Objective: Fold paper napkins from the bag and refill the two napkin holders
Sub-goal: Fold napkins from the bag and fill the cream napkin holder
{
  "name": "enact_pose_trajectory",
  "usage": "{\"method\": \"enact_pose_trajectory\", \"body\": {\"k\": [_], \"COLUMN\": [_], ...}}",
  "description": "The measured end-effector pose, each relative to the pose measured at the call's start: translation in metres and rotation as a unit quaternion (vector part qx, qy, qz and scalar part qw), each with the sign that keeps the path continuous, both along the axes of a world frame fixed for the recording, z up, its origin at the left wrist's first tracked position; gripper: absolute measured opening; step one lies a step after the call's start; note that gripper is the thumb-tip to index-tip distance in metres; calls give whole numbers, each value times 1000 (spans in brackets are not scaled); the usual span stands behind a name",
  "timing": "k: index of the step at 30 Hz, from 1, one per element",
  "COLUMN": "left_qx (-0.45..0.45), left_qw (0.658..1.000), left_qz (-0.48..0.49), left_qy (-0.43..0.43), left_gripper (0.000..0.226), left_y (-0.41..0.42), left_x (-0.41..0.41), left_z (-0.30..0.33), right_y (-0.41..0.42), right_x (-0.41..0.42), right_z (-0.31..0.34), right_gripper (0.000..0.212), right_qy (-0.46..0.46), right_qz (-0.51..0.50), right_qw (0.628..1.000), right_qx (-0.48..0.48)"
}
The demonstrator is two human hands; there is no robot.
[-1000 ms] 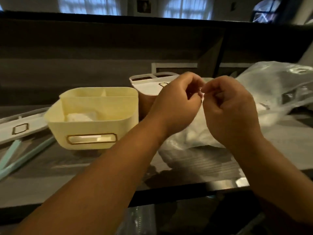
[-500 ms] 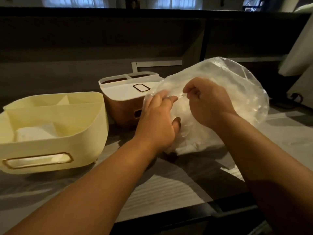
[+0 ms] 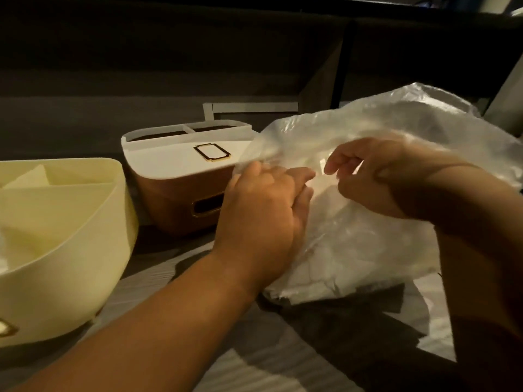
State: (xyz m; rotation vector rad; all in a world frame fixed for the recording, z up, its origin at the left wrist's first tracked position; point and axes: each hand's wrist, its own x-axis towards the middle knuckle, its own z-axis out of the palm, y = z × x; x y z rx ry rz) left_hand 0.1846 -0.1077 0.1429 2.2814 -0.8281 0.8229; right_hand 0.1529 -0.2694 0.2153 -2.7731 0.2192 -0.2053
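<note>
- Clear plastic bag [image 3: 368, 236]: crumpled, white napkins dimly visible inside, lying under both hands' fingers.
- Brown napkin holder [image 3: 175, 205]: white lid, upright, just left of the fingers.
- Cream napkin holder [image 3: 65, 267]: open-topped, divided, farther left.
</note>
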Motion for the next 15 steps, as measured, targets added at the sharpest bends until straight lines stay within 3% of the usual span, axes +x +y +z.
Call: {"method": "enact_pose_trajectory", "body": {"k": [5,9,15], "left_qx": [82,77,80], "left_qw": [995,996,996], "left_qz": [20,7,-4], "left_qy": [59,41,27], "left_gripper": [66,72,68], "left_y": [0,0,3], "left_x": [-1,-1,0], "left_z": [-2,-5,-5], "right_y": [3,4,4], "right_x": [-10,-8,-11], "right_z": [3,2,5], "right_gripper": [35,36,19], "right_qy": [115,116,61], "right_qz": [-13,-4,44], "right_qw": [993,992,997], "right_qx": [-25,-40,15]}}
